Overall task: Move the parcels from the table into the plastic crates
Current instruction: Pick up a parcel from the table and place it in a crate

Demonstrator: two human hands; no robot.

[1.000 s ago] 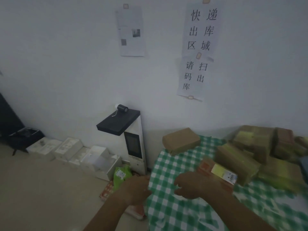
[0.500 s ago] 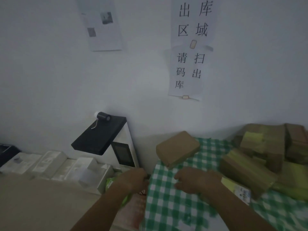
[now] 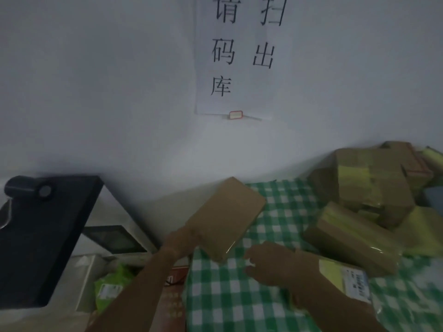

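A flat brown cardboard parcel (image 3: 227,216) lies tilted at the left edge of the green checked table (image 3: 239,295), partly over the edge. My left hand (image 3: 182,240) grips its near left side; the fingers are hidden under it. My right hand (image 3: 271,264) hovers just right of the parcel's near corner with loosely curled fingers and holds nothing. Under my right forearm lies a yellow parcel with a white label (image 3: 345,279). A heap of brown and yellow-taped parcels (image 3: 366,188) fills the table's right side. No plastic crate is plainly visible.
Left of the table stands a white machine with a black slanted top (image 3: 43,236) and a small screen (image 3: 112,238). Below the table edge are a green packet (image 3: 107,283) and a reddish box (image 3: 172,286). The wall with a paper sign (image 3: 235,56) is close behind.
The view has closed in and dropped. My left hand rose from below the table edge to the brown parcel's side and took hold; the parcel has turned and tilted. My right hand stayed beside it.
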